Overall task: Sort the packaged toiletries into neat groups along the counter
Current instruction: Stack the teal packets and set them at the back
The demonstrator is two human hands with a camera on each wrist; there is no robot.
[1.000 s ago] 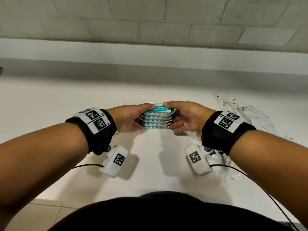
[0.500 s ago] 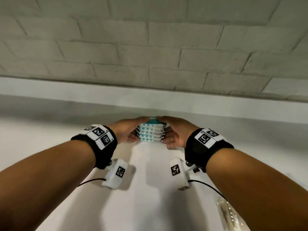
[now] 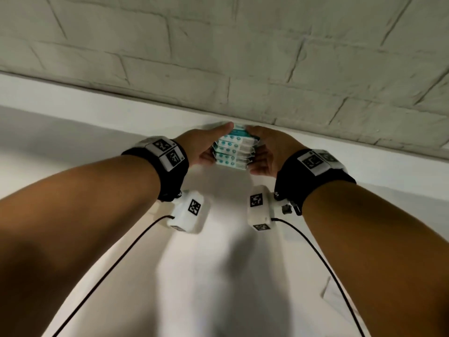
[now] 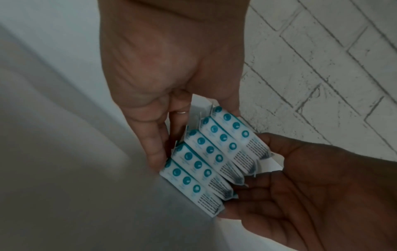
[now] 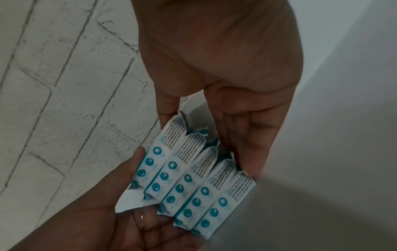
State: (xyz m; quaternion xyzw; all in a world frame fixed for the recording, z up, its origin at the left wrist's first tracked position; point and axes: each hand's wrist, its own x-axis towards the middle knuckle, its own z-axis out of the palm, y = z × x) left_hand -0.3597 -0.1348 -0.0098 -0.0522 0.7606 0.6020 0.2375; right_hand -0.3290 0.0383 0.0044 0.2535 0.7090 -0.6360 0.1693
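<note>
Fingers [image 4: 156, 149] of the left hand [image 3: 201, 145] and the right hand [image 3: 267, 152] are clamped on opposite ends of a stack of wipe packs [image 3: 234, 150], thumbs on top, so the stack sits squeezed between both palms. It's five flat white packs with teal dots and barcode-ish lines, slightly fanned. The stack is at the back of the white counter [image 3: 218, 276], right by the painted brick wall [image 3: 243, 57].

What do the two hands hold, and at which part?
A stack of wipe packs, held between the left hand and right hand at its two short ends.
</note>
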